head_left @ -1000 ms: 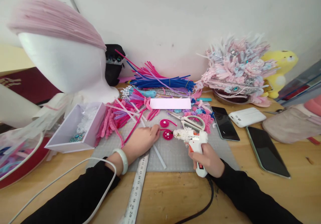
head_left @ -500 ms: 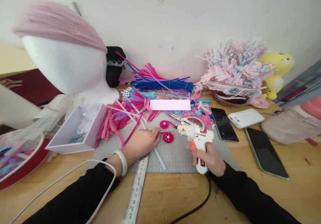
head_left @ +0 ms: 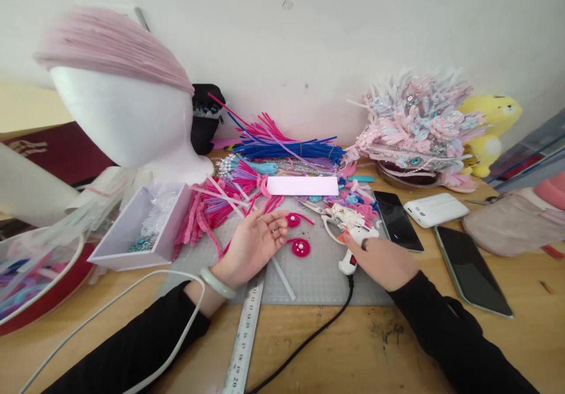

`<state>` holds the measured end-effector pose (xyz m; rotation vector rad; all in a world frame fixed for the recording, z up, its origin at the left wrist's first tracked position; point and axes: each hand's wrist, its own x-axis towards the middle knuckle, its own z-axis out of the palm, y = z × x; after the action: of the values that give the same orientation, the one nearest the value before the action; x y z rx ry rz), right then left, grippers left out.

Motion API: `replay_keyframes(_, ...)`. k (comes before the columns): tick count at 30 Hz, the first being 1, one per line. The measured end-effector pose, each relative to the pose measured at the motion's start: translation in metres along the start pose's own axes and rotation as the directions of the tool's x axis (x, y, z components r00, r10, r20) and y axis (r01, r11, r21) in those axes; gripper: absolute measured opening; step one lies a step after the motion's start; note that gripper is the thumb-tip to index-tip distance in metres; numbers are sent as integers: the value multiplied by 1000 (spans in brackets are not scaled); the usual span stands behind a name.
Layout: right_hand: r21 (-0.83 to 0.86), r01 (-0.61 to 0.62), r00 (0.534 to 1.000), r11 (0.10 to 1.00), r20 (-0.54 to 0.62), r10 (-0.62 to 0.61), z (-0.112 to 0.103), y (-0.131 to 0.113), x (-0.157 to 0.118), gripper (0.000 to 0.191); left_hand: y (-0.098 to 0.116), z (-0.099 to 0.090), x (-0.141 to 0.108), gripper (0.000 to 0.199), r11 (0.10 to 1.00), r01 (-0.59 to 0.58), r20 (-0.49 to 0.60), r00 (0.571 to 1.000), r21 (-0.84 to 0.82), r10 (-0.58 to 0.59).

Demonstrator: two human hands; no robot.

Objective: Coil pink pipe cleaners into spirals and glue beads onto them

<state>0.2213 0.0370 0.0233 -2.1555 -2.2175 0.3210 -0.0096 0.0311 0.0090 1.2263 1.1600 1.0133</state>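
My left hand [head_left: 255,245] is turned palm up over the grey cutting mat [head_left: 318,285], fingers apart and holding nothing. Just right of its fingertips lie two magenta pipe-cleaner spirals, the upper one [head_left: 293,220] partly behind the fingers and the lower one [head_left: 301,247] dotted with small beads. My right hand [head_left: 383,260] is closed round the white glue gun [head_left: 348,262], which lies low over the mat with its nozzle among white strands. Scissors [head_left: 314,207] are beside the glue gun, their handles partly covered by it.
A steel ruler [head_left: 244,341] runs toward me. Behind are blue pipe cleaners [head_left: 286,149] and a white strip [head_left: 302,186]. At left are a bead box [head_left: 172,229] and mannequin head [head_left: 128,117]; at right, phones [head_left: 472,270] and a power bank [head_left: 436,209]. A white cable crosses my left arm.
My left hand has turned from a closed, palm-down pose to open and palm up. The glue gun has been lowered, and my right hand has shifted over its back.
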Motion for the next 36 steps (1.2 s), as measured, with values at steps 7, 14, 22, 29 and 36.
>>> replay_keyframes(7, 35, 409, 890, 912, -234, -390, -21, -48, -12, 21, 8, 13, -12, 56, 973, 95, 75, 994, -212, -80)
replay_keyframes(14, 124, 553, 824, 824, -228, -519, 4, -86, -4, 16, 12, 17, -16, 55, 784, 172, 210, 976, -596, -55)
replay_keyframes(22, 244, 554, 829, 796, -251, -501, 14, -88, 1, 9, 10, 17, -17, 44, 434, 249, 271, 963, -866, -12)
replay_keyframes(29, 258, 592, 801, 764, -298, -520, 16, -88, 2, 11, 6, 18, -15, 46, 632, 177, 244, 970, -754, 20)
replay_keyframes(36, 277, 528, 844, 803, -272, -461, 10, -63, 6, 7, -12, 11, -19, 35, 884, -283, -22, 949, 372, 314)
